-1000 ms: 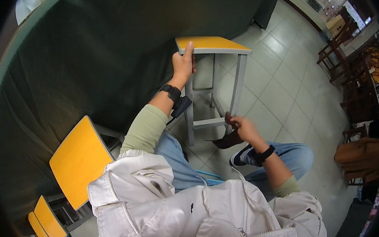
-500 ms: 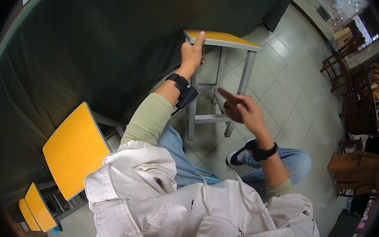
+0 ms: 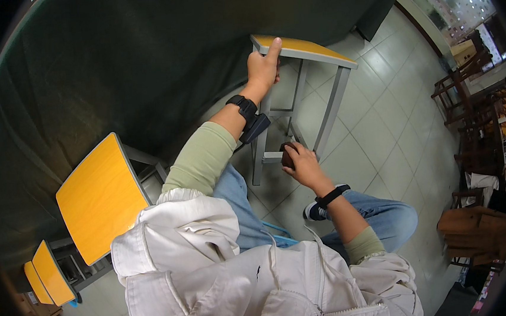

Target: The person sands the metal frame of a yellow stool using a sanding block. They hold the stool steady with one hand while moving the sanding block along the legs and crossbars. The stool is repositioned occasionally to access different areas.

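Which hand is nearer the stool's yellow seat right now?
Left. The left hand grips the near edge of the yellow seat. The right hand is lower, holding a small dark object by the stool's lower crossbar.

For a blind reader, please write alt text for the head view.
A person's left hand grips the edge of a yellow stool, while the right hand presses a dark object against its grey leg frame. Two more yellow stools stand at the left by a dark cloth.

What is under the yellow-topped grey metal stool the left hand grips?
Under the yellow-topped stool: grey legs, crossbars, pale tiled floor. The right hand holds a dark object there; the left hand covers the seat's corner.
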A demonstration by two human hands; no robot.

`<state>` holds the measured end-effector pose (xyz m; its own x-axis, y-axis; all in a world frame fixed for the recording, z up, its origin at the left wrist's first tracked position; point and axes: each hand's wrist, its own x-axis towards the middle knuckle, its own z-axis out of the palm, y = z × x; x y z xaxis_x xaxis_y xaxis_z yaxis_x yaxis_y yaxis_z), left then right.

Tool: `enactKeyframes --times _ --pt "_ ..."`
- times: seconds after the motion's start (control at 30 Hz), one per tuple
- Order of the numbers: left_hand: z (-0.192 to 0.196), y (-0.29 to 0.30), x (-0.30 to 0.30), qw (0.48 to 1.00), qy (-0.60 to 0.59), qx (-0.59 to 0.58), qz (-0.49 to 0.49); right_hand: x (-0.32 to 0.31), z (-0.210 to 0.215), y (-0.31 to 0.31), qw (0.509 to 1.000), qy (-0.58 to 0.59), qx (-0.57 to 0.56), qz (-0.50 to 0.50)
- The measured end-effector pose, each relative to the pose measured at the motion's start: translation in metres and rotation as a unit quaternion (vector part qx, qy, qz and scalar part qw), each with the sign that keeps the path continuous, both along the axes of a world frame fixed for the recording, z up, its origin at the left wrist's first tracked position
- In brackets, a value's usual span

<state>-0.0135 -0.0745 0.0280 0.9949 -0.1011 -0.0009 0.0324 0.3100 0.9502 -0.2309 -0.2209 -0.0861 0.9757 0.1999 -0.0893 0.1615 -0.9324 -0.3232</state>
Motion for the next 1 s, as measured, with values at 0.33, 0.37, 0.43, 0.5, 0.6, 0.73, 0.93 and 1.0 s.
enactKeyframes --times 0.33,0.37,0.43,0.5,0.6,0.73,0.93,1.0 --pt "0.000 -0.001 0.001 1.000 -0.012 0.018 -0.004 -0.001 -0.017 0.061 0.989 -0.126 0.068 0.022" --pt "0.000 0.000 0.000 1.000 -0.013 0.021 -0.007 -0.002 -0.017 0.058 0.988 -0.138 0.066 0.024" --pt "0.000 0.001 -0.002 1.000 -0.011 0.026 -0.011 -0.003 -0.016 0.048 0.990 -0.141 0.016 0.022" --pt "0.000 0.000 -0.004 1.000 -0.009 0.026 -0.011 -0.005 -0.015 0.033 0.988 -0.151 -0.034 0.002" --pt "0.001 0.001 -0.008 1.000 -0.017 -0.012 -0.010 -0.016 -0.010 0.007 0.983 -0.154 -0.092 -0.042" --pt "0.002 -0.002 -0.009 1.000 -0.011 -0.005 0.007 -0.023 -0.006 -0.008 0.978 -0.156 -0.120 -0.062" --pt "0.002 -0.002 -0.006 1.000 -0.006 0.008 0.015 -0.012 -0.011 0.030 0.985 -0.159 -0.042 -0.049" --pt "0.002 -0.002 -0.004 1.000 -0.001 0.004 0.010 -0.006 -0.011 0.051 0.989 -0.147 0.012 -0.023"
